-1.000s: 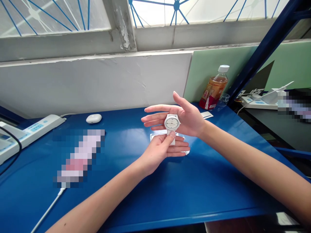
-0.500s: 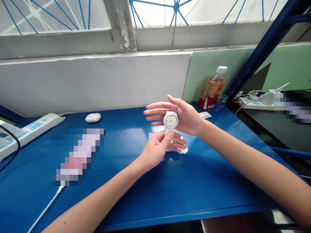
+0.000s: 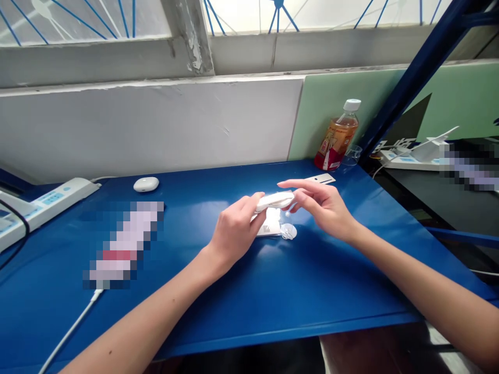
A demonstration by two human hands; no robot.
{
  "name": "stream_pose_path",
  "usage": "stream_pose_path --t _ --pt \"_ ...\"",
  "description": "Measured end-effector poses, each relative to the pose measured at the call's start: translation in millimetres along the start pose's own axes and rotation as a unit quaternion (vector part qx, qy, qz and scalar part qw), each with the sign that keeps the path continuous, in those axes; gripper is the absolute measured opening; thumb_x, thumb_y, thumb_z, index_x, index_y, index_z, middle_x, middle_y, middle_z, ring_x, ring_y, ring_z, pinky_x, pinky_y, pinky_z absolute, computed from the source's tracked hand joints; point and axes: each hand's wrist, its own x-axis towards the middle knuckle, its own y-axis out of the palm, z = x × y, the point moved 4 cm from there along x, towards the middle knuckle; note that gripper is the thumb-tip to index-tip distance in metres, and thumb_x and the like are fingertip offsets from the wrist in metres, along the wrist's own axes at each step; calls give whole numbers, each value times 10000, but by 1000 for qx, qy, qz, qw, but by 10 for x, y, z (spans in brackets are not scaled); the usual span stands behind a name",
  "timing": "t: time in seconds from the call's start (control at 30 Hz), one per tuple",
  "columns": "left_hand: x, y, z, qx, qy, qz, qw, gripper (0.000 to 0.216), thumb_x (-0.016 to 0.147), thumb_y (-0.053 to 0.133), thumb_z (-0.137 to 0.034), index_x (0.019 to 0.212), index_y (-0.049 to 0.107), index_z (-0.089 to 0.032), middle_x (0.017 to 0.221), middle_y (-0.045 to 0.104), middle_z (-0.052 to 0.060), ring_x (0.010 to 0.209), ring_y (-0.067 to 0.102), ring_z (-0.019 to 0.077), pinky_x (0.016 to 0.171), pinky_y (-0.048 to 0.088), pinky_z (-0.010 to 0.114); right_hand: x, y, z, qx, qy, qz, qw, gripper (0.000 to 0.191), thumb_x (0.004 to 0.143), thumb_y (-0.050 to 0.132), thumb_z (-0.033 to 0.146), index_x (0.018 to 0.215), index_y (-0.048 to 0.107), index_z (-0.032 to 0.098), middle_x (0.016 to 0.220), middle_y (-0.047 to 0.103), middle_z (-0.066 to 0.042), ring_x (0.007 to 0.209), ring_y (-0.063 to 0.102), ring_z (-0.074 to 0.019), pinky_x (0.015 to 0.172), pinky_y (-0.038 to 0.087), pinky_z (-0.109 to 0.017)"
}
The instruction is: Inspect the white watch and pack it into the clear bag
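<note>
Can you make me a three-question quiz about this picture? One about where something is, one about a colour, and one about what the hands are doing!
1. Where is the drink bottle?
A. At the far right corner of the table
B. Lying by the left hand
C. On the floor

2. What colour is the table?
A. Green
B. Blue
C. Red

3. What is happening with the white watch?
A. It lies alone on the table
B. It sits on a wrist
C. Both hands hold it above the table

Answers:
1 A, it stands upright by the green panel.
2 B, the whole top is blue.
3 C, the left hand and the right hand pinch its ends with their fingers.
</note>
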Motion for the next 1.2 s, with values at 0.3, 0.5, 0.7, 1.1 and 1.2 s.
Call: stream_pose_path --t 0.3,0.5,0.7,1.1,1.2 --pt "23 32 -125 103 146 3 984 218 978 526 -247 1105 681 -160 927 753 110 945 686 264 978 481 470 -25 -23 -143 -83 0 9 996 276 839 706 434 1007 760 222 976 756 -64 768 673 -200 668 570 -330" --pt "16 100 -71 71 130 42 988 286 1009 481 -305 1171 653 -145 1038 736 148 1123 624 314 1037 427 552 -36 -12 -202 -93 8 2 996 261 854 685 428 988 752 214 939 745 -67 737 646 -193 615 537 -315" --pt "10 157 -96 87 144 85 982 307 1019 428 -222 1257 591 -116 1225 685 165 1300 516 342 1117 330 588 -65 1 -171 -93 2 -6 996 260 901 616 436 882 734 205 773 707 -36 657 607 -174 601 504 -310" --pt "10 131 -10 32 73 179 981 795 918 618 -478 1526 251 -121 1473 468 238 1371 440 363 1134 295 584 7 -165 -185 -87 11 -54 995 177 837 696 381 861 706 206 853 688 -47 711 615 -185 629 506 -322" --pt "-20 142 46 14 51 246 968 868 880 630 -567 1533 242 -147 1495 440 239 1403 395 372 1138 279 589 48 -233 -237 -107 12 -62 992 155 849 664 349 835 686 196 827 677 -39 688 602 -174 621 483 -311"
